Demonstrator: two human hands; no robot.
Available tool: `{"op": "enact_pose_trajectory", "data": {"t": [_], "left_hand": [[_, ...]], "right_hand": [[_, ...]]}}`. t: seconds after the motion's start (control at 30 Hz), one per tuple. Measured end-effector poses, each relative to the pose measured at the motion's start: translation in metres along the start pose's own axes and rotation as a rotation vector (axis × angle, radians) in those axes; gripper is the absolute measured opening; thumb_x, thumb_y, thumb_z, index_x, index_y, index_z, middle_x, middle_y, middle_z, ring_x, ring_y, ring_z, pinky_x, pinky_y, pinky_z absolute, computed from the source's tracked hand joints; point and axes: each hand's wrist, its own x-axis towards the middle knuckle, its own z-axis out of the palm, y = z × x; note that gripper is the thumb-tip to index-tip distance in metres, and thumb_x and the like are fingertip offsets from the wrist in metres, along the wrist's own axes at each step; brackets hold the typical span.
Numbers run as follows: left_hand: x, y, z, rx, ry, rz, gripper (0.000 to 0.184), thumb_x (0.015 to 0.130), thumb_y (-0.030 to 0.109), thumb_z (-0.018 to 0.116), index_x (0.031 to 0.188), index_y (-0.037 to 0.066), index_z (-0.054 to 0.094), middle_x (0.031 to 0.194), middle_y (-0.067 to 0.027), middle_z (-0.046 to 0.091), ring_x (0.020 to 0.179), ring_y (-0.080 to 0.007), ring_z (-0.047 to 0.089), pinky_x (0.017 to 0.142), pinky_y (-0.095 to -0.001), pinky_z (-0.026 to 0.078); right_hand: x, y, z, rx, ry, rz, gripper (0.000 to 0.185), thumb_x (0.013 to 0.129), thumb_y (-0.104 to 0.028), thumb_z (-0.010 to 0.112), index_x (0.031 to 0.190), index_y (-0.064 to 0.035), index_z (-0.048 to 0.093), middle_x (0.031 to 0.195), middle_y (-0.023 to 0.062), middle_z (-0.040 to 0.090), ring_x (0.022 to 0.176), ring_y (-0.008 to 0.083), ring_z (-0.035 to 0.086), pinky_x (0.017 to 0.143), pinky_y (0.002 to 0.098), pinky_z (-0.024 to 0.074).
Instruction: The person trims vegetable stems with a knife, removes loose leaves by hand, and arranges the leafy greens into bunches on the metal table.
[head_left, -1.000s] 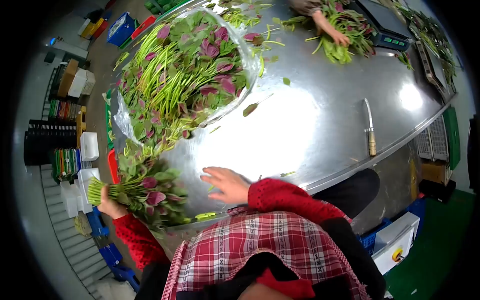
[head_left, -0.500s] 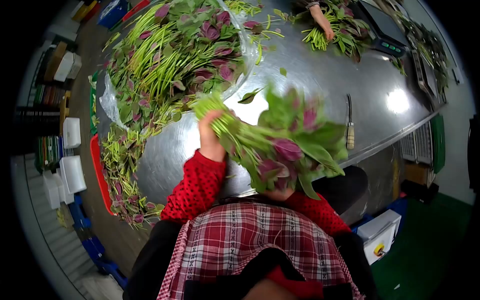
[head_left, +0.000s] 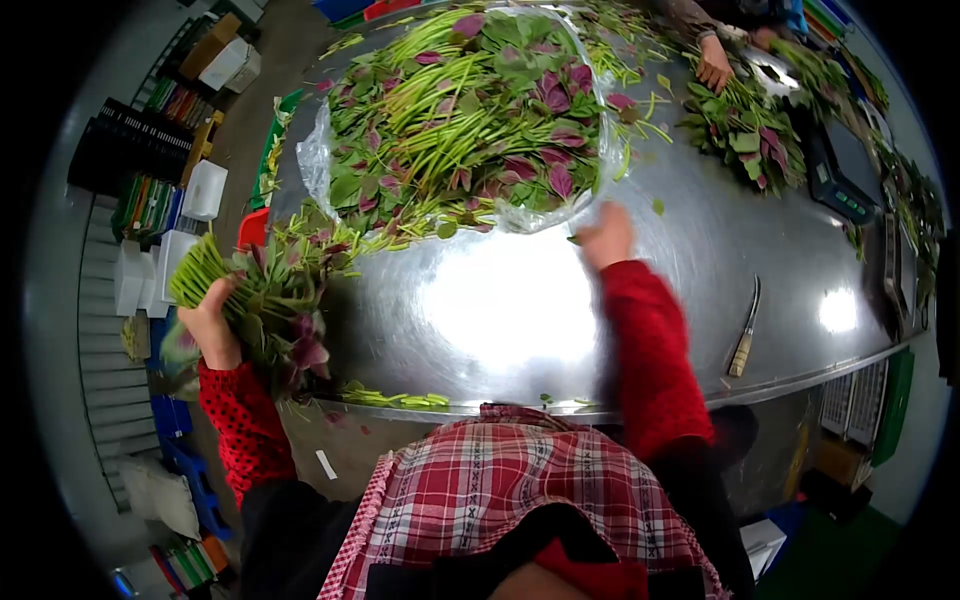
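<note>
My left hand (head_left: 212, 325) is closed around a bunch of leafy greens (head_left: 280, 310) at the table's left edge. Its pale green stems point up and left, while green and purple leaves hang to the right. My right hand (head_left: 606, 238), smeared by motion, is low over the metal table (head_left: 690, 290), just below the plastic sheet (head_left: 545, 218). A dark green leaf tip (head_left: 573, 239) shows at its fingers; whether they grip it is unclear. Beyond both hands, a large heap of the same greens (head_left: 450, 120) lies on the sheet.
A knife with a curved blade and pale handle (head_left: 741, 355) lies on the right. At the back right, another person's hand (head_left: 713, 65) touches more greens (head_left: 750, 135) beside a black scale (head_left: 845, 170). Cut stems (head_left: 395, 397) lie along the front edge.
My left hand has carried the bunch from the middle to the table's left edge. My right hand has come off the leaves and reached forward onto the table. The view has shifted.
</note>
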Motion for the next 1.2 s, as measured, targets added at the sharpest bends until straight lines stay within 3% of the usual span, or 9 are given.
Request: {"op": "enact_pose_trajectory", "data": {"t": [0.17, 0.23, 0.27, 0.4, 0.53, 0.67, 0.87, 1.07, 1.2], "left_hand": [[-0.014, 0.019, 0.056, -0.691, -0.059, -0.329, 0.042, 0.078, 0.017, 0.060, 0.113, -0.004, 0.052, 0.101, -0.0181, 0.063, 0.088, -0.0255, 0.061, 0.080, -0.0384, 0.052], [-0.022, 0.004, 0.110, -0.693, -0.080, -0.343, 0.052, 0.079, 0.029, 0.058, 0.118, -0.006, 0.050, 0.104, -0.0189, 0.063, 0.090, -0.0275, 0.061, 0.082, -0.0410, 0.050], [-0.013, -0.036, 0.131, -1.095, -0.541, -0.349, 0.054, 0.079, 0.030, 0.056, 0.117, -0.007, 0.050, 0.105, -0.0195, 0.062, 0.091, -0.0284, 0.061, 0.082, -0.0401, 0.051], [-0.057, -0.066, 0.272, -0.969, -0.403, -0.740, 0.024, 0.079, 0.018, 0.061, 0.090, -0.003, 0.062, 0.082, -0.0110, 0.065, 0.073, -0.0243, 0.062, 0.072, -0.0349, 0.052], [-0.061, -0.117, 0.219, -0.608, -0.378, -0.717, 0.017, 0.076, 0.016, 0.064, 0.086, 0.002, 0.064, 0.083, -0.0056, 0.063, 0.079, -0.0187, 0.060, 0.077, -0.0314, 0.048], [-0.031, -0.062, 0.103, -0.220, -0.193, -0.414, 0.017, 0.072, 0.003, 0.064, 0.088, -0.001, 0.065, 0.077, -0.0067, 0.064, 0.061, -0.0176, 0.060, 0.056, -0.0299, 0.050], [-0.023, -0.001, 0.060, 0.297, -0.295, -0.074, 0.034, 0.065, -0.007, 0.064, 0.099, -0.002, 0.064, 0.088, -0.0043, 0.067, 0.076, -0.0139, 0.063, 0.070, -0.0286, 0.050], [-0.065, 0.029, 0.128, -0.033, -0.919, -0.260, 0.047, 0.056, -0.006, 0.072, 0.102, -0.004, 0.062, 0.095, -0.0051, 0.067, 0.085, -0.0136, 0.061, 0.079, -0.0283, 0.049], [-0.088, 0.038, 0.163, -0.342, -1.036, -0.398, 0.062, 0.054, -0.006, 0.073, 0.113, -0.003, 0.056, 0.102, -0.0060, 0.065, 0.090, -0.0140, 0.062, 0.083, -0.0289, 0.049]], "right_hand": [[-0.136, -0.110, 0.075, 0.343, -0.429, -0.759, 0.043, 0.074, -0.031, 0.073, 0.111, -0.0119, 0.065, 0.121, 0.0189, 0.058, 0.117, 0.0367, 0.051, 0.100, 0.0445, 0.0406], [-0.164, -0.098, 0.075, 0.671, -0.636, -0.645, 0.043, 0.080, -0.039, 0.069, 0.109, -0.0071, 0.064, 0.108, 0.0170, 0.063, 0.107, 0.0319, 0.058, 0.093, 0.0447, 0.0456], [-0.174, -0.076, 0.083, 0.736, -0.638, -0.614, 0.043, 0.082, -0.040, 0.068, 0.109, -0.0071, 0.063, 0.105, 0.0154, 0.064, 0.101, 0.0308, 0.060, 0.088, 0.0440, 0.0481], [-0.190, -0.011, 0.005, 0.621, -0.963, -0.184, 0.037, 0.084, -0.042, 0.065, 0.105, -0.0104, 0.065, 0.091, 0.0099, 0.069, 0.080, 0.0283, 0.067, 0.070, 0.0411, 0.0531], [-0.198, 0.009, -0.083, 0.059, -0.934, -0.067, 0.032, 0.082, -0.036, 0.066, 0.092, -0.0056, 0.066, 0.086, 0.0130, 0.069, 0.079, 0.0286, 0.067, 0.071, 0.0392, 0.0521], [-0.219, -0.019, -0.043, 0.267, -0.781, -0.100, 0.031, 0.083, -0.032, 0.065, 0.096, -0.0036, 0.066, 0.084, 0.0140, 0.069, 0.079, 0.0289, 0.067, 0.072, 0.0391, 0.0519], [-0.177, -0.072, -0.020, 0.515, -0.846, -0.153, 0.033, 0.086, -0.025, 0.066, 0.107, 0.0005, 0.063, 0.077, 0.0118, 0.068, 0.068, 0.0217, 0.066, 0.065, 0.0340, 0.0518], [-0.111, -0.152, -0.102, 0.736, -0.306, -0.573, 0.094, 0.068, -0.027, 0.083, 0.144, -0.0098, 0.031, 0.146, 0.0165, 0.030, 0.096, 0.0249, 0.060, 0.076, 0.0344, 0.0519], [-0.105, -0.169, -0.124, 0.820, -0.621, -0.428, 0.079, 0.075, -0.023, 0.077, 0.139, -0.0076, 0.035, 0.122, 0.0161, 0.051, 0.072, 0.0227, 0.062, 0.061, 0.0317, 0.0509]]}}
